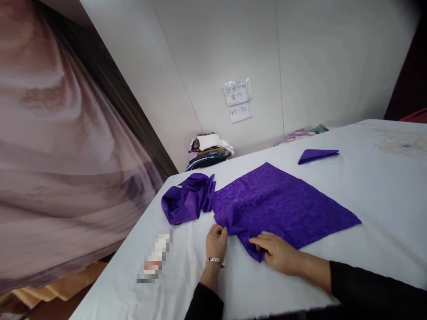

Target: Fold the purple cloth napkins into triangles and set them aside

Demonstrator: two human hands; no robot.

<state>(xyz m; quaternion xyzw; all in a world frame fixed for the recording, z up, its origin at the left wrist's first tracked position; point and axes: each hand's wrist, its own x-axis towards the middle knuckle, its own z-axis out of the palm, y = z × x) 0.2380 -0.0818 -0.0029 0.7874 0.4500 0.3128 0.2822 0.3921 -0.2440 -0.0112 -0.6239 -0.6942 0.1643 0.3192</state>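
A purple patterned napkin [283, 204] lies spread on the white-covered table, its near left edge bunched and turned. My left hand [216, 242], with a metal bracelet at the wrist, is closed on that bunched edge, thumb and fingers pinched together. Over the near corner, my right hand [278, 252] touches the cloth with its forefinger stretched out and its thumb apart. To the left, a crumpled heap of purple cloth [187, 202] touches or nearly touches the spread napkin. Farther back on the right rests a purple napkin folded into a narrow triangle [316, 155].
A blurred-out long object [156, 255] lies on the white tablecloth [126, 293] at the left. Folded fabrics [210, 151] are stacked by the wall, with more cloth [295, 134] behind the table. Paper signs [238, 100] hang on the wall. A pinkish curtain [60, 169] borders the left side.
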